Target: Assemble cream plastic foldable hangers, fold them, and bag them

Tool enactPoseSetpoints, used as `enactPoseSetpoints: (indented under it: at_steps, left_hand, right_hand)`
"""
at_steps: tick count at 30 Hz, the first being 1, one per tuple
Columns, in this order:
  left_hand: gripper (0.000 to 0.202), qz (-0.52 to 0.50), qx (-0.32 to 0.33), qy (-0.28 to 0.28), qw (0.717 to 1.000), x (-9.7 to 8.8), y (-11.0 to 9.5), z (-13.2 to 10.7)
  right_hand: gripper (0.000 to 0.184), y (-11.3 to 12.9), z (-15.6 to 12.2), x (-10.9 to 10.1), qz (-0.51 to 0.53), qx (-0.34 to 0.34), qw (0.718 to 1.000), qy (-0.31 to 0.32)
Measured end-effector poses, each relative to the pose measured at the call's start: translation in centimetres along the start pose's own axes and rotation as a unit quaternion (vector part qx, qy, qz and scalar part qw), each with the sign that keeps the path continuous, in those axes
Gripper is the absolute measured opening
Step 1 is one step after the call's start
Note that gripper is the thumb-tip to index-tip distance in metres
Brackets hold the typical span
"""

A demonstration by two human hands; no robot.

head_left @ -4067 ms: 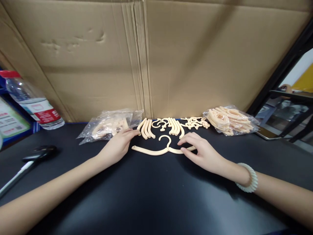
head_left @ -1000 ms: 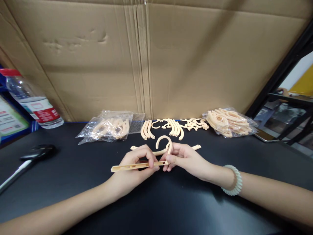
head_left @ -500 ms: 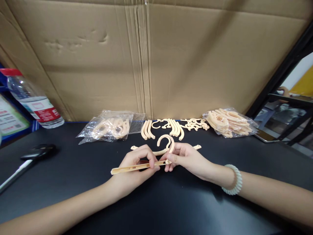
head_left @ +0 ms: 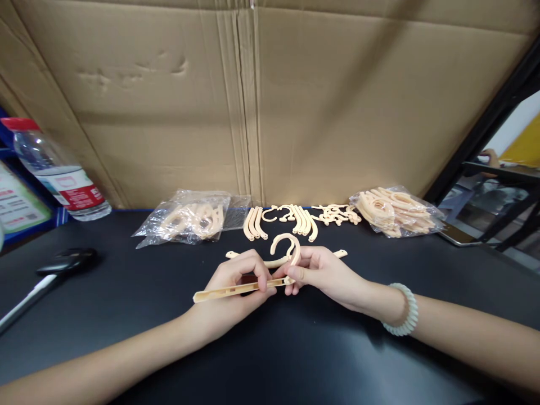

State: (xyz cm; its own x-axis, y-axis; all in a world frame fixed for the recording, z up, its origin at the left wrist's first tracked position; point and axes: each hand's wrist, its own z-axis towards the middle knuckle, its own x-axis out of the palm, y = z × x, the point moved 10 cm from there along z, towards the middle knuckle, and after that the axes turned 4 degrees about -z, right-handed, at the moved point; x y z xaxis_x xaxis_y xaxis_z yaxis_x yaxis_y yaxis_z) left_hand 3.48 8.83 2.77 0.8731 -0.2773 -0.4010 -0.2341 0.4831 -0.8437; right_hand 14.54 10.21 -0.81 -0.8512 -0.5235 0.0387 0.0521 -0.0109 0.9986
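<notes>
My left hand (head_left: 236,284) is closed around a beige plastic hanger arm (head_left: 217,293), which points out to the left. Between the fingers of my right hand (head_left: 314,273) is a beige hanger hook (head_left: 297,247), its curve upward. The hook's base meets the arm's inner end; whether the two are locked together I cannot tell. Behind my hands lies another beige hanger (head_left: 276,262) on the table, partly covered by them, its ends (head_left: 340,253) showing on either side.
Loose hanger arms (head_left: 255,224), hooks (head_left: 270,214) and small clips (head_left: 337,214) lie at the back. Bagged parts (head_left: 189,219) sit left, another bag (head_left: 394,211) right. A water bottle (head_left: 63,174) and black mouse (head_left: 70,261) are at left. Cardboard (head_left: 169,112) walls the back.
Almost nothing differs. The hanger arm's outer end has shifted very slightly right and down; both hands keep their hold.
</notes>
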Motion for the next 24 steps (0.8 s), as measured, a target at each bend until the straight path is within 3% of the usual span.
enactPoseSetpoints:
  at_steps: [7,16,24]
  left_hand:
    - [0.023,-0.039,0.021,0.019,0.999,0.21,-0.79,-0.01]
    - [0.025,0.001,0.049,0.017,0.999,0.34,-0.91,-0.2]
    - [0.026,-0.033,0.005,0.016,0.999,0.45,-0.14,-0.09]
  right_hand:
    - [0.035,-0.43,0.19,0.23,-0.013,0.003,1.0,0.015]
    - [0.033,-0.26,0.12,0.21,-0.033,-0.019,0.999,-0.009]
    - [0.034,-0.33,0.05,0.36,-0.052,-0.026,0.998,-0.023]
